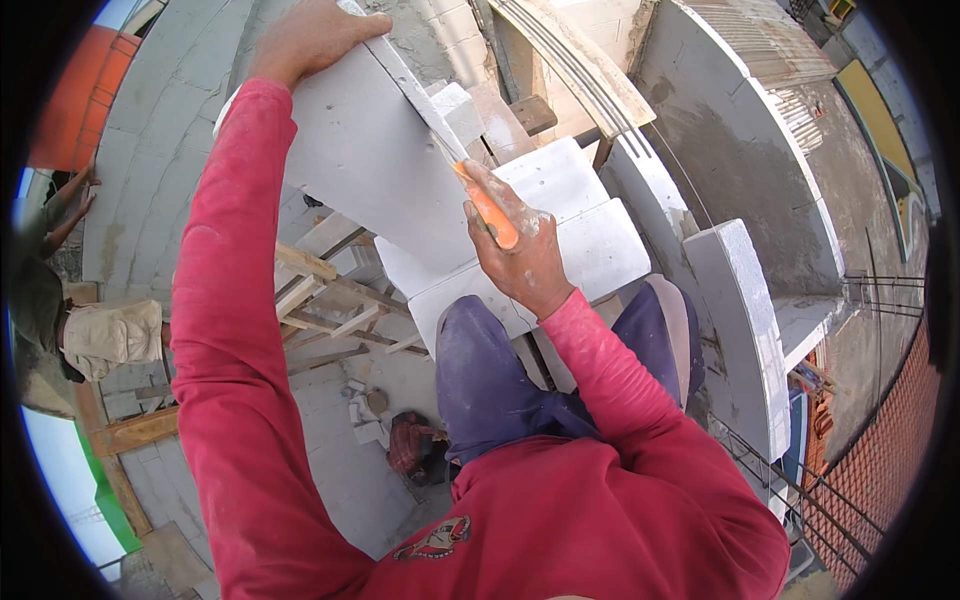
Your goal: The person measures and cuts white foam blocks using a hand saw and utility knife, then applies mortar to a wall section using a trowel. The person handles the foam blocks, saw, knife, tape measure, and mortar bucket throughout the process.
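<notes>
A crimson long-sleeved shirt (pixel 590 510) is being worn closest to the camera, on the near side of the landmark, a broad white rectangular block (pixel 370 150) with a smooth, flat face. This block is being held at a slant by the left hand (pixel 315 40), which is being clamped over its far upper end. A hand tool with a bright orange handle (pixel 492 215) is being gripped in the closed right hand (pixel 525 250), beside the block's right edge. The tool's thin blade is being held along that edge; whether it is cutting in cannot be told. The two hands are being held well apart. Two pale white rectangular blocks (pixel 600 250) are being seen side by side, beneath and to the right of the slanted block's lower end. Dusty purple trousers (pixel 490 350) are being worn on bent legs, nearer than that end. Rough brown timbers (pixel 305 262) are being crossed below the block, at a lower level. A thick upright white slab (pixel 740 330) is standing well to its right. A person in beige shorts (pixel 112 335) is being seen well to its left.
</notes>
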{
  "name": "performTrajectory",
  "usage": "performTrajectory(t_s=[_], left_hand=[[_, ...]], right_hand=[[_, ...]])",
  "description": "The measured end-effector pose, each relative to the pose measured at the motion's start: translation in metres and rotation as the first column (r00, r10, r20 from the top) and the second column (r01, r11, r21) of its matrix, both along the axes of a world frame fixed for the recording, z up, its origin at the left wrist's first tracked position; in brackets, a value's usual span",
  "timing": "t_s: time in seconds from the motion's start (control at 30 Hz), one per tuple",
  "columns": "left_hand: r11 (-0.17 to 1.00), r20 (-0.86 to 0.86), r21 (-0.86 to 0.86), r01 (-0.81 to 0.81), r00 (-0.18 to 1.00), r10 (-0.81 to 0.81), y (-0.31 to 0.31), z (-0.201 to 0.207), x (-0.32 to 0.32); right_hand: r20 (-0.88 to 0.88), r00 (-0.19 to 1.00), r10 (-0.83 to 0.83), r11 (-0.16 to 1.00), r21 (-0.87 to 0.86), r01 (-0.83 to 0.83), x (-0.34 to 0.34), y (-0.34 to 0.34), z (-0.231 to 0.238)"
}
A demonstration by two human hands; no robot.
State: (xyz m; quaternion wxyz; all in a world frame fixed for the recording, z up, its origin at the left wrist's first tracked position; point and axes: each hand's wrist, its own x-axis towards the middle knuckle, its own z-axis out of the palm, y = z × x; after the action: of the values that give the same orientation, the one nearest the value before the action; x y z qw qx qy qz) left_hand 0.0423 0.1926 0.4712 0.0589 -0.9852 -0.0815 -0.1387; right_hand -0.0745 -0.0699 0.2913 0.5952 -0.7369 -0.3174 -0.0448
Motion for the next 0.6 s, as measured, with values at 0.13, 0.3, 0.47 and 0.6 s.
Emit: performTrajectory(t_s=[0.13,0.3,0.47,0.6], left_hand=[[0.996,0.033,0.075,-0.055,0.998,0.052,-0.016,0.01,-0.001],[0.995,0.021,0.071,-0.076,0.997,0.074,0.002,0.008,0.001],[0.977,-0.091,-0.115,-0.178,0.982,0.168,-0.018,0.028,-0.007],[0.973,-0.099,-0.069,-0.221,0.972,0.214,-0.032,0.022,-0.01]], right_hand=[[0.124,0.986,-0.107,0.993,0.056,0.101,-0.042,-0.042,-0.02],[-0.092,0.996,0.006,0.997,-0.082,-0.013,0.013,0.012,0.021],[0.149,0.984,-0.093,0.992,-0.066,0.103,-0.038,-0.044,-0.016],[0.01,0.997,-0.079,0.996,0.044,0.079,0.008,0.016,0.011]])
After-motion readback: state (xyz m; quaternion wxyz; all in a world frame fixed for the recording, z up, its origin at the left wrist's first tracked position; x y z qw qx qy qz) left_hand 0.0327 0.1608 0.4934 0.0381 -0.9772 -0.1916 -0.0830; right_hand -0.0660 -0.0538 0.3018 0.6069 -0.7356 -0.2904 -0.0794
